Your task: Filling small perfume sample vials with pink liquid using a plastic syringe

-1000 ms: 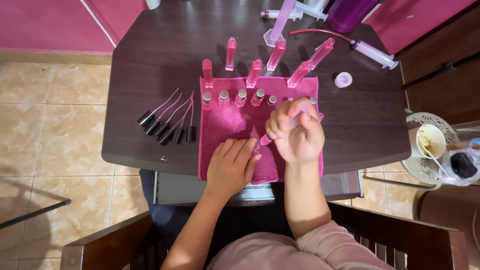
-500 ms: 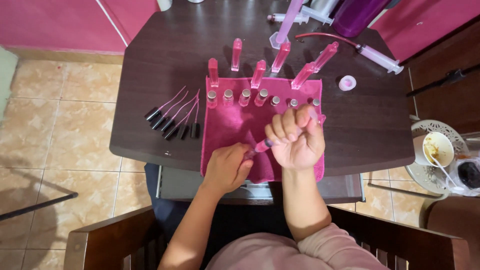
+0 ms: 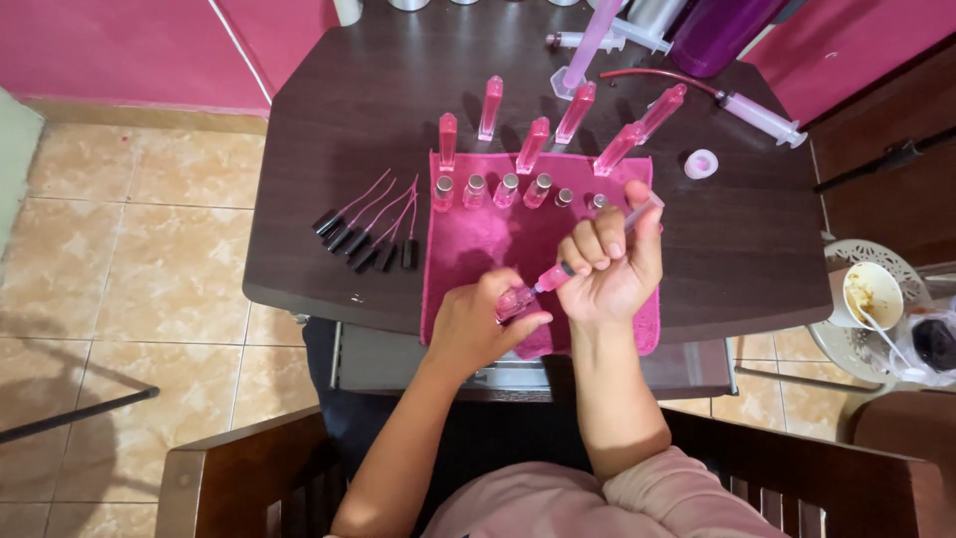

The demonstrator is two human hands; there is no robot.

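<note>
Gripping a small pink tube (image 3: 515, 302), the left hand (image 3: 478, 324) steadies it over the pink cloth (image 3: 478, 239) while the right hand (image 3: 607, 269) clasps a syringe (image 3: 597, 244), tip meeting the tube.

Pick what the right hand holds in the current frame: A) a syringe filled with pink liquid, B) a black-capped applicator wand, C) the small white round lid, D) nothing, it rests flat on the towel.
A: the right hand is wrapped around a syringe of pink liquid, thumb on the plunger, with the tip aimed at the small pink tube pinched in the left hand over the pink towel.
</note>
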